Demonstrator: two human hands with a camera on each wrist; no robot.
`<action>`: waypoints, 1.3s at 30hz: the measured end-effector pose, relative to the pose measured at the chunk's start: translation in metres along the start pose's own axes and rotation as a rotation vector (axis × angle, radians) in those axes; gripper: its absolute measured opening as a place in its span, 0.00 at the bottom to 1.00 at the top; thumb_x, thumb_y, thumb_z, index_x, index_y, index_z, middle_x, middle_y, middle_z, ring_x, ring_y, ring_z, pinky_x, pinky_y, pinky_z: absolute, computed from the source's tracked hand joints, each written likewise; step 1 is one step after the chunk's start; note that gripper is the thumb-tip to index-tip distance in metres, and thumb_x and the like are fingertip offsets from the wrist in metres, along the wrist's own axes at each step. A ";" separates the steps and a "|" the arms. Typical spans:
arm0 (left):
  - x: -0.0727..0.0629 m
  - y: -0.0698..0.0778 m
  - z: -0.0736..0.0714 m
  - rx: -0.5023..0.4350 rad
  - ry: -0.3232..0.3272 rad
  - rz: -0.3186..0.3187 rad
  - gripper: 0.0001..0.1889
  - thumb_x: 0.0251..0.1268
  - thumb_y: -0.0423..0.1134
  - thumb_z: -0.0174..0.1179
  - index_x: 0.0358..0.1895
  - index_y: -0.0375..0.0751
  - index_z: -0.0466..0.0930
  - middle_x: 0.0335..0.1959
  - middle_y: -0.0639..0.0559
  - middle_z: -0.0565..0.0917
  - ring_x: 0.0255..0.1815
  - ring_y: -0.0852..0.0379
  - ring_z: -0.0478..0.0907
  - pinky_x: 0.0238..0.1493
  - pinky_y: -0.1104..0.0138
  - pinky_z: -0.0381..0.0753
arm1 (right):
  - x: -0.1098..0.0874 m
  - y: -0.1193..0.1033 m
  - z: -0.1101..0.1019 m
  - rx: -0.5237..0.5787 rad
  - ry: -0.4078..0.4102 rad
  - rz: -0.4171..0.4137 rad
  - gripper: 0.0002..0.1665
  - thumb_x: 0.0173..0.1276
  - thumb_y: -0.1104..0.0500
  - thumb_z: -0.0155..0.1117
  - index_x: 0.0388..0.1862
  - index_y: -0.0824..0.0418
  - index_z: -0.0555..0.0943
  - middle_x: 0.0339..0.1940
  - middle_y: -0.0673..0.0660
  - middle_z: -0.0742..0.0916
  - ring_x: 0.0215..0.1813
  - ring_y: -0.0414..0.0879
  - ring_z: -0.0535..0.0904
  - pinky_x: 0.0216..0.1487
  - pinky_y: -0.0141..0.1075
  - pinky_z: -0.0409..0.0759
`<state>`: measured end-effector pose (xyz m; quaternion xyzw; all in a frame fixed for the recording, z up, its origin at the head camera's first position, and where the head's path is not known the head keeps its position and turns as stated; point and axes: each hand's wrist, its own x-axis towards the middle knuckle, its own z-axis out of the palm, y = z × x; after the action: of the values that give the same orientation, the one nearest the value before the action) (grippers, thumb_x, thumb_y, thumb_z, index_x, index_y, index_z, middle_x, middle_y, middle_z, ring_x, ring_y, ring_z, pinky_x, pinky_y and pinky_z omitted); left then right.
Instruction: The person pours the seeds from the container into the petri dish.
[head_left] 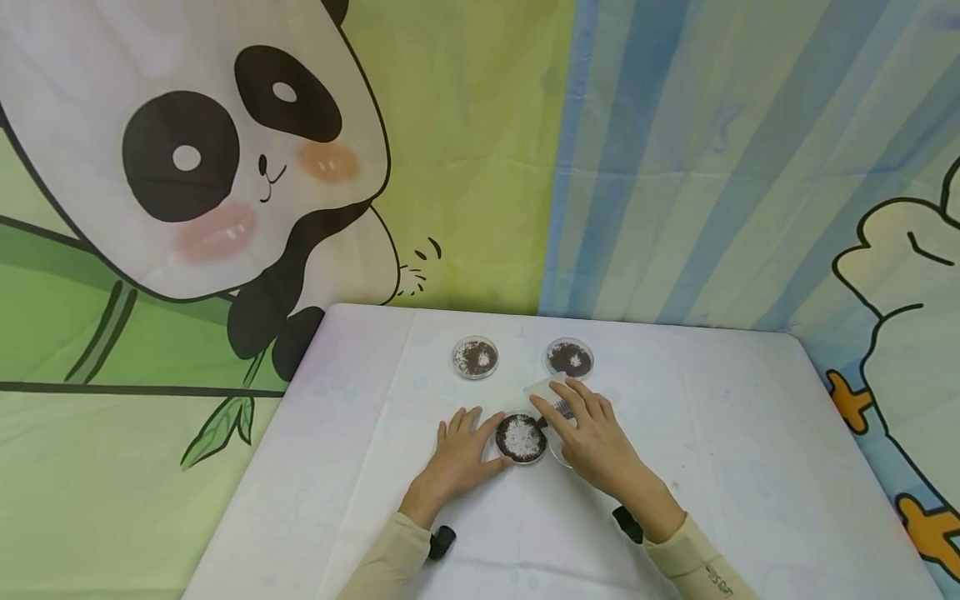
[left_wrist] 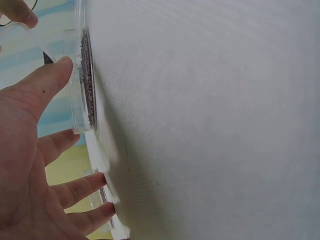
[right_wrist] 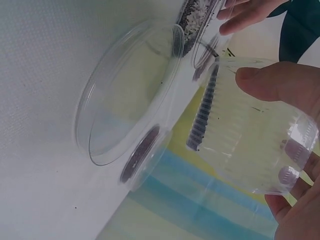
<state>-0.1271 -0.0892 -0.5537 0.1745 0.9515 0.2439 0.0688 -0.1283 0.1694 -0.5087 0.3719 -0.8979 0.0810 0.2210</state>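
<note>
My left hand (head_left: 459,460) holds a clear petri dish (head_left: 521,438) at its rim, thumb on the near side and index finger on the far side. The dish stands on the table with dark grains and a white patch in the middle. My right hand (head_left: 604,446) grips a clear ribbed plastic container (right_wrist: 250,125), tilted with its mouth toward that dish. Dark grains lie along the container's lower wall, and some show at its mouth over the dish's right edge. Under my right hand lies a clear empty round dish or lid (right_wrist: 117,95), partly hidden in the head view.
Two more petri dishes with dark and white grains stand farther back, one on the left (head_left: 475,357) and one on the right (head_left: 569,358). The white table (head_left: 720,417) ends at a printed cloth backdrop (head_left: 465,167). A dark band sits at each wrist.
</note>
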 end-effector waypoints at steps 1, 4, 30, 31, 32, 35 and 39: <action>0.000 0.000 0.000 0.000 0.001 0.001 0.39 0.63 0.62 0.64 0.76 0.54 0.66 0.74 0.35 0.62 0.75 0.29 0.52 0.67 0.30 0.49 | 0.000 0.000 0.000 0.002 0.001 0.001 0.58 0.45 0.66 0.78 0.78 0.51 0.65 0.73 0.67 0.68 0.73 0.67 0.61 0.55 0.61 0.71; 0.000 -0.001 0.001 0.004 0.000 0.000 0.40 0.63 0.62 0.64 0.76 0.54 0.65 0.74 0.36 0.62 0.75 0.30 0.52 0.67 0.30 0.49 | 0.000 0.000 0.000 0.008 -0.003 0.005 0.58 0.46 0.66 0.78 0.78 0.51 0.65 0.73 0.66 0.68 0.73 0.66 0.61 0.56 0.61 0.70; -0.001 0.002 -0.002 0.000 0.010 0.006 0.39 0.63 0.62 0.64 0.76 0.52 0.66 0.74 0.36 0.62 0.75 0.29 0.53 0.67 0.30 0.50 | 0.000 -0.003 -0.002 -0.002 -0.012 0.017 0.56 0.47 0.65 0.78 0.77 0.51 0.65 0.73 0.66 0.68 0.73 0.66 0.61 0.57 0.60 0.70; -0.001 0.002 -0.002 0.000 0.010 0.007 0.39 0.63 0.62 0.64 0.76 0.52 0.66 0.74 0.36 0.62 0.75 0.29 0.53 0.67 0.30 0.50 | 0.000 -0.002 -0.002 0.006 -0.008 0.018 0.56 0.47 0.65 0.77 0.77 0.52 0.66 0.73 0.66 0.68 0.73 0.66 0.61 0.57 0.60 0.71; -0.001 0.002 -0.002 0.001 0.009 0.006 0.39 0.63 0.62 0.64 0.76 0.52 0.66 0.74 0.36 0.62 0.75 0.29 0.53 0.67 0.30 0.50 | 0.000 -0.002 -0.002 0.017 -0.003 0.021 0.56 0.46 0.66 0.77 0.77 0.52 0.66 0.72 0.66 0.68 0.73 0.66 0.61 0.57 0.60 0.71; -0.001 0.002 -0.001 0.000 0.009 0.006 0.39 0.63 0.62 0.64 0.76 0.53 0.66 0.74 0.36 0.63 0.75 0.30 0.53 0.67 0.30 0.50 | -0.002 -0.001 0.000 0.059 0.009 0.036 0.57 0.44 0.67 0.78 0.76 0.54 0.67 0.71 0.67 0.69 0.72 0.67 0.62 0.56 0.61 0.70; -0.001 0.001 -0.001 0.002 0.008 0.003 0.39 0.64 0.62 0.63 0.76 0.54 0.66 0.74 0.36 0.62 0.75 0.30 0.52 0.67 0.30 0.50 | -0.004 0.001 0.003 0.128 0.020 0.061 0.62 0.40 0.65 0.84 0.76 0.56 0.65 0.70 0.68 0.70 0.71 0.68 0.62 0.56 0.64 0.69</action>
<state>-0.1257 -0.0893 -0.5522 0.1752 0.9518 0.2436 0.0643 -0.1272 0.1722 -0.5130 0.3568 -0.8996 0.1487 0.2033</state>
